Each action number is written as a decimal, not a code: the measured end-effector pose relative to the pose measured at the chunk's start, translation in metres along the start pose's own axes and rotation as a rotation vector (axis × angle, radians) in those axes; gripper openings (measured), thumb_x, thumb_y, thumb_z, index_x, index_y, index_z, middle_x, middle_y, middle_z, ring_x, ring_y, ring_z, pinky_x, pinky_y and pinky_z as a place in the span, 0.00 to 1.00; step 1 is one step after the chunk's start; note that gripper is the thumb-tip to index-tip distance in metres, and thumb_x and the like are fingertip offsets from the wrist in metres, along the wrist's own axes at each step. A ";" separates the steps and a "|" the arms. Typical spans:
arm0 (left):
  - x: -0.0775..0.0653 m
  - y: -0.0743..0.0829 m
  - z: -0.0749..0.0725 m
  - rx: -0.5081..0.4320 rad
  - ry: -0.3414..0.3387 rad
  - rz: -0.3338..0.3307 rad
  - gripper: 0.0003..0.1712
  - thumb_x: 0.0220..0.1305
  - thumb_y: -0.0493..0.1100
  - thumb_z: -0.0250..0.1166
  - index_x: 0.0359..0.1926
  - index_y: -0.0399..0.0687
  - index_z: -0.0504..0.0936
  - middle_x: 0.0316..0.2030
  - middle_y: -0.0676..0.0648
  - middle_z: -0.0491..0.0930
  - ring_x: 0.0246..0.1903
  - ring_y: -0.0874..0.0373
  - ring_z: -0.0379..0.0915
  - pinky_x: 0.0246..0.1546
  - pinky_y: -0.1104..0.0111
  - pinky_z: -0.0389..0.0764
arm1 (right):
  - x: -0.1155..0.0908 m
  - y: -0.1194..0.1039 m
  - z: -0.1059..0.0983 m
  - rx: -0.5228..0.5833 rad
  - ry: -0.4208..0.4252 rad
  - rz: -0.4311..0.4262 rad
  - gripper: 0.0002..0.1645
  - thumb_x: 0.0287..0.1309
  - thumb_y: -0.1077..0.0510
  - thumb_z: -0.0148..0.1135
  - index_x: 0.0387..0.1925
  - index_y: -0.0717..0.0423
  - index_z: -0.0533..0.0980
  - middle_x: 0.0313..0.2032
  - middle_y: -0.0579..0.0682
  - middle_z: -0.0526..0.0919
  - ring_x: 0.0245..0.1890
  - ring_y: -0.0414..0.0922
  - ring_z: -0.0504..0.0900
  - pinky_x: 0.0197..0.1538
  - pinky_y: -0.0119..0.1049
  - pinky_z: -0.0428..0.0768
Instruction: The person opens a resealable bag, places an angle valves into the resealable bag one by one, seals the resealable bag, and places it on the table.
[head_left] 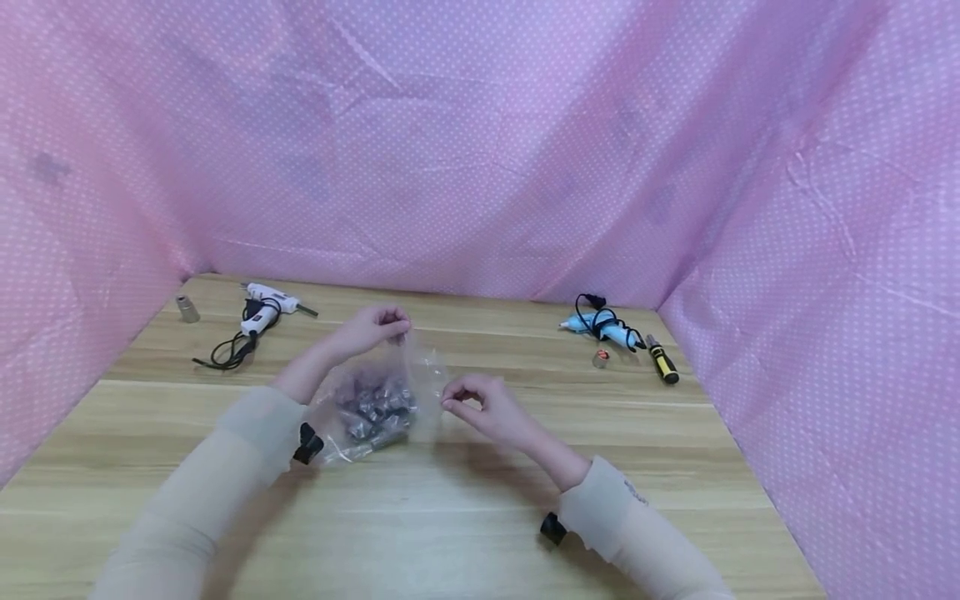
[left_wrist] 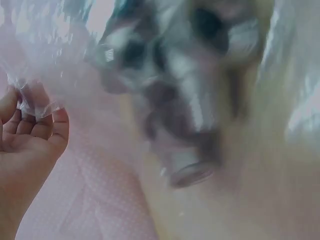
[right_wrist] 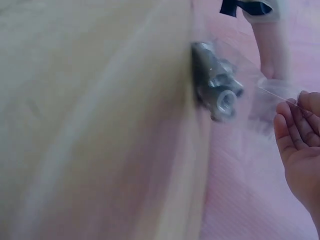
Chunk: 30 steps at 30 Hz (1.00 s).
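A clear plastic bag [head_left: 429, 377] stands on the table between both hands, its mouth edge toward the upper right. Several grey metal sockets [head_left: 375, 404] lie bunched inside it; in the left wrist view these metal pieces [left_wrist: 190, 110] are blurred behind the film. My left hand [head_left: 372, 327] pinches the bag's upper edge between thumb and fingers. Lower and to the right, my right hand [head_left: 483, 406] pinches another part of the edge, and the right wrist view shows the film caught at the fingertips [right_wrist: 287, 107].
At the back left are a white glue gun [head_left: 262, 315] with a black cord and a small metal cylinder [head_left: 187, 309]. A light-blue glue gun [head_left: 603, 327], a small red-topped piece [head_left: 601, 358] and a yellow-black screwdriver [head_left: 663, 362] lie at right. Pink dotted cloth [head_left: 465, 167] surrounds the table.
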<state>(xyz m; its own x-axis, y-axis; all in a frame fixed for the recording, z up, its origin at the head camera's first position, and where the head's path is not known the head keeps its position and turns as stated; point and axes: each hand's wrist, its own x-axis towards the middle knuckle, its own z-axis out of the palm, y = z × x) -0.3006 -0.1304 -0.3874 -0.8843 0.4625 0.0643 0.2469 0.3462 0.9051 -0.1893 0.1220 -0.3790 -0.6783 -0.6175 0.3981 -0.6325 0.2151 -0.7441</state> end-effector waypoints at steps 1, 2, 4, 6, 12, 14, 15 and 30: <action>-0.002 0.004 -0.003 -0.012 0.027 -0.001 0.12 0.68 0.38 0.54 0.41 0.28 0.74 0.29 0.46 0.77 0.31 0.59 0.75 0.43 0.58 0.80 | 0.001 -0.007 -0.005 -0.011 0.009 -0.017 0.03 0.55 0.73 0.59 0.32 0.70 0.77 0.32 0.61 0.82 0.35 0.48 0.81 0.43 0.36 0.82; -0.003 0.008 -0.006 -0.021 0.056 0.001 0.13 0.68 0.39 0.54 0.42 0.28 0.74 0.29 0.47 0.78 0.31 0.60 0.76 0.43 0.58 0.81 | 0.002 -0.010 -0.010 -0.022 0.019 -0.028 0.03 0.55 0.73 0.59 0.32 0.71 0.77 0.31 0.61 0.82 0.34 0.47 0.81 0.42 0.36 0.82; -0.007 0.019 -0.011 -0.031 0.114 0.028 0.13 0.68 0.38 0.55 0.42 0.27 0.74 0.28 0.49 0.78 0.29 0.63 0.76 0.40 0.64 0.82 | 0.003 -0.017 -0.020 -0.042 0.039 -0.034 0.02 0.55 0.73 0.59 0.32 0.71 0.77 0.31 0.61 0.82 0.34 0.48 0.80 0.42 0.35 0.82; -0.013 0.031 -0.016 -0.031 0.173 0.057 0.13 0.67 0.38 0.56 0.41 0.27 0.74 0.27 0.51 0.79 0.28 0.65 0.77 0.35 0.71 0.82 | 0.005 -0.023 -0.032 -0.068 0.050 -0.039 0.03 0.56 0.73 0.59 0.33 0.71 0.77 0.31 0.61 0.82 0.34 0.48 0.80 0.43 0.35 0.82; -0.030 0.077 -0.020 0.005 0.339 0.128 0.11 0.65 0.39 0.59 0.37 0.32 0.77 0.23 0.55 0.80 0.24 0.63 0.76 0.28 0.74 0.79 | 0.013 -0.018 -0.069 -0.103 0.056 -0.089 0.03 0.57 0.72 0.57 0.34 0.68 0.76 0.34 0.58 0.82 0.37 0.45 0.80 0.46 0.35 0.80; -0.035 0.089 -0.018 0.009 0.385 0.156 0.10 0.64 0.39 0.60 0.37 0.32 0.78 0.23 0.53 0.81 0.23 0.62 0.76 0.27 0.74 0.79 | 0.016 -0.018 -0.082 -0.111 0.060 -0.118 0.03 0.58 0.70 0.57 0.34 0.67 0.76 0.34 0.57 0.82 0.38 0.43 0.79 0.47 0.35 0.80; -0.037 0.094 -0.017 0.009 0.402 0.171 0.10 0.64 0.39 0.60 0.37 0.32 0.78 0.23 0.51 0.81 0.23 0.62 0.76 0.27 0.73 0.79 | 0.018 -0.020 -0.088 -0.112 0.064 -0.128 0.03 0.59 0.70 0.56 0.35 0.67 0.76 0.35 0.57 0.81 0.39 0.43 0.79 0.47 0.34 0.80; -0.054 0.104 0.031 0.176 0.482 0.438 0.02 0.58 0.36 0.65 0.31 0.41 0.81 0.25 0.48 0.83 0.24 0.61 0.78 0.27 0.74 0.81 | 0.011 -0.008 -0.138 -0.041 0.176 -0.165 0.02 0.57 0.74 0.54 0.33 0.72 0.74 0.36 0.59 0.79 0.41 0.39 0.79 0.42 0.26 0.78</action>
<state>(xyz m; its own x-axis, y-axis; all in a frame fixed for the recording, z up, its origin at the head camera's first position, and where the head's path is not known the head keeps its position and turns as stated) -0.2153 -0.0943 -0.3095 -0.7557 0.1888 0.6271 0.6479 0.3560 0.6735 -0.2432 0.2179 -0.2948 -0.6167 -0.5063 0.6028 -0.7526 0.1544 -0.6402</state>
